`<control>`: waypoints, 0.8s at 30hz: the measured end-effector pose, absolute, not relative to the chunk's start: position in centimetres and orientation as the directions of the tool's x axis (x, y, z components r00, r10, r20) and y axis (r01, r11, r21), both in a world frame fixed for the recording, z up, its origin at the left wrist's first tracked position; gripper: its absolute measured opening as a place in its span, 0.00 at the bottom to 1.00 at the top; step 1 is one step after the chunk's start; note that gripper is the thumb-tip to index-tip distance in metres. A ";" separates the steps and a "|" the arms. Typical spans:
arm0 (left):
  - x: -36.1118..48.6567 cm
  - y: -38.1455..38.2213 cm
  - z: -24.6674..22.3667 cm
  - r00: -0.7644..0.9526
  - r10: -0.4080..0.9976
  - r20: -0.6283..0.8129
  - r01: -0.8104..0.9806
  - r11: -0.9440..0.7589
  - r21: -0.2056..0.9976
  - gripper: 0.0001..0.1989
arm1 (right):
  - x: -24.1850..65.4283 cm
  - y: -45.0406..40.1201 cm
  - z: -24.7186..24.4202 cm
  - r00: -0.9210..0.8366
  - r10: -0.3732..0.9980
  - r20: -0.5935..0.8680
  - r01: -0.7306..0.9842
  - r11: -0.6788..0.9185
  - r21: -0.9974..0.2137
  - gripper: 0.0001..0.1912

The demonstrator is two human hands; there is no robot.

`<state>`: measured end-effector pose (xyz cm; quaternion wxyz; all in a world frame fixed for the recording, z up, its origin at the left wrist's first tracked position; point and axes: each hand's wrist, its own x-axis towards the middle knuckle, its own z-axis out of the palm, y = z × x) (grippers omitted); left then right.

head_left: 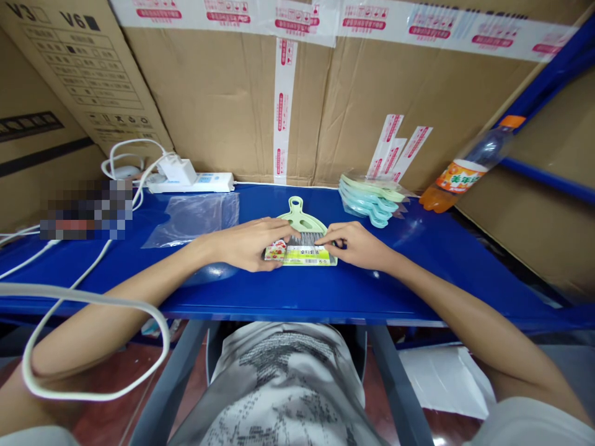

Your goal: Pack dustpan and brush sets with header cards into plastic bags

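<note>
A light green dustpan point(294, 209) lies on the blue table with its looped handle pointing away from me. Dark grey brush bristles point(310, 238) and a printed label card point(302, 253) show on its front part. My left hand point(253, 243) rests over the left side, its fingers on the card and the pan, closed around that edge. From the right, my right hand point(356, 246) pinches the right edge near the bristles, thumb and forefinger close together.
Stacked green and turquoise dustpans point(372, 201) in clear wrap lie at the back right, beside an orange drink bottle point(462, 176). A clear plastic bag point(199, 217), power strip point(209, 181) and white cables are left. Cardboard point(223, 105) stands behind.
</note>
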<state>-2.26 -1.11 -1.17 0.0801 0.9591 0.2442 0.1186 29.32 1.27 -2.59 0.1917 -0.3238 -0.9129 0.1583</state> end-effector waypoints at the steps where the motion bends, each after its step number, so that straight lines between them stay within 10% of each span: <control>1: -2.3 -1.1 -1.2 0.855 0.483 0.190 0.444 -0.870 0.212 0.27 | 29.3 1.3 -2.6 -0.718 0.650 0.250 0.529 0.742 -0.412 0.16; 12: -2.1 -0.9 -1.3 0.848 0.488 0.206 0.460 -0.871 0.171 0.27 | 29.1 1.3 -2.8 -0.659 0.686 0.308 0.538 0.717 -0.443 0.15; 24: -2.6 0.1 -1.6 0.835 0.506 0.217 0.492 -0.862 0.120 0.28 | 28.5 1.4 -4.3 -0.617 0.636 0.463 0.641 0.748 -0.172 0.14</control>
